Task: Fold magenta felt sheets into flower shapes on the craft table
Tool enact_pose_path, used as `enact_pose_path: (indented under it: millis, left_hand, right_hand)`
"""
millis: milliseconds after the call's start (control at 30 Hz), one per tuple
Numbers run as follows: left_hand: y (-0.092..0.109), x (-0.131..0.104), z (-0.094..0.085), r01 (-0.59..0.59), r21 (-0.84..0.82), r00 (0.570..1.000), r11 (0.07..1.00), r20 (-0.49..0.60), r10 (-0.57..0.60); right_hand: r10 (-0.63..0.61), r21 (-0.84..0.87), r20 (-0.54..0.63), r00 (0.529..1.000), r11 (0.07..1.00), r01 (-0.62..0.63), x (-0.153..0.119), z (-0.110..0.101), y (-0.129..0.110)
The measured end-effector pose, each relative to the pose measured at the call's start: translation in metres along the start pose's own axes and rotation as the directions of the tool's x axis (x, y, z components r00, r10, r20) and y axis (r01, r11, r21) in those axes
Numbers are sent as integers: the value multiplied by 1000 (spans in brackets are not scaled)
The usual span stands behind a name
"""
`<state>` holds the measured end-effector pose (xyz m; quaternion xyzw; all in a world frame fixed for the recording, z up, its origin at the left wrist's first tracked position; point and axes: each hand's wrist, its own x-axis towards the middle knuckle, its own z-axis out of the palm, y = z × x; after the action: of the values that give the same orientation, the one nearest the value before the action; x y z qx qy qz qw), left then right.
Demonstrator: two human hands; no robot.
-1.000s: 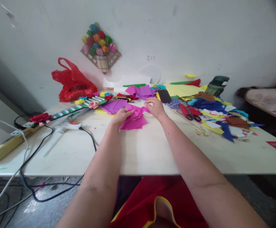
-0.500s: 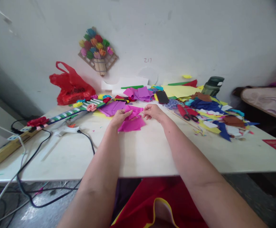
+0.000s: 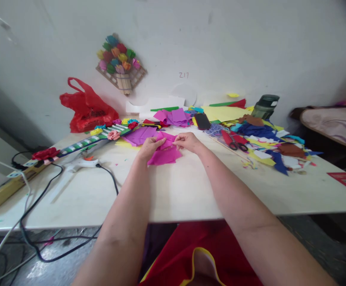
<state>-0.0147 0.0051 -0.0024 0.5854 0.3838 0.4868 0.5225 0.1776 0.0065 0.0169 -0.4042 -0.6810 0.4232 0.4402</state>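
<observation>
A small piece of magenta craft paper (image 3: 168, 140) is held between my two hands over the table. My left hand (image 3: 149, 148) grips its left side, thumb on top. At its right edge, the fingertips of my right hand (image 3: 188, 142) are pinched together on the paper. Just below lie more magenta paper pieces (image 3: 164, 157) on the white tabletop (image 3: 178, 190). Purple sheets (image 3: 140, 136) lie beyond my left hand, and another purple stack (image 3: 177, 117) is farther back. My fingers hide part of the held piece.
On the left are a glue gun (image 3: 85, 163) with its cord, a flower-decorated strip (image 3: 86, 140), a power strip (image 3: 4, 190) and a red plastic bag (image 3: 87, 113). To the right are a phone (image 3: 202, 121), scissors (image 3: 235, 143), paper scraps (image 3: 259, 133) and a bottle (image 3: 265, 106).
My right hand has moved slightly left, and its fingertips now meet the right edge of the magenta paper. My left hand keeps its grip. The view has shifted slightly.
</observation>
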Motion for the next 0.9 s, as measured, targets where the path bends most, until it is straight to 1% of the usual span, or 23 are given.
enact_pose_path:
  millis: [133,233,300,367,433,467,500,567,600,667,700,800,900]
  left_hand:
    - [2,-1,4,33,-71,999,997,2,-33]
    - [1,-1,5,38,-112,999,993,1,-38]
    - [0,1,4,26,-137,999,990,-26,-30]
    - [-1,2,3,17,-160,999,987,-48,-25]
    - [-1,2,2,24,-173,999,985,-44,-32]
    - [-1,2,2,27,-177,999,984,-37,-34]
    - [-1,2,2,26,-182,999,983,-31,-33]
    - [-1,2,2,15,-194,1000,981,-19,-19]
    - [-1,1,2,7,-199,1000,980,-14,-10]
    - [0,0,3,-4,-206,1000,978,-2,3]
    - [0,0,4,-3,-208,1000,978,9,5]
    - [4,-4,7,21,-194,999,981,49,-11]
    - [7,-6,9,33,-153,998,988,58,-25]
  right_hand:
    - [-26,-41,-28,999,999,25,1,1,2]
    - [-15,-42,-62,998,999,13,1,2,0]
    - [15,19,-93,996,1000,-13,1,1,-2]
    - [51,120,-151,987,992,-33,1,-2,-4]
    - [95,222,-187,978,974,-52,1,-7,-4]
    - [118,263,-165,979,962,-72,0,-10,-3]
    - [141,298,-104,985,949,-104,0,-12,-2]
    - [165,346,61,984,922,-176,-1,-16,1]
    - [167,353,144,975,912,-208,-2,-16,2]
    - [166,350,251,954,903,-250,-3,-13,4]
    - [171,345,257,951,903,-255,-3,-9,5]
    - [171,338,219,961,910,-239,-2,5,7]
    - [180,356,124,976,910,-213,1,19,9]
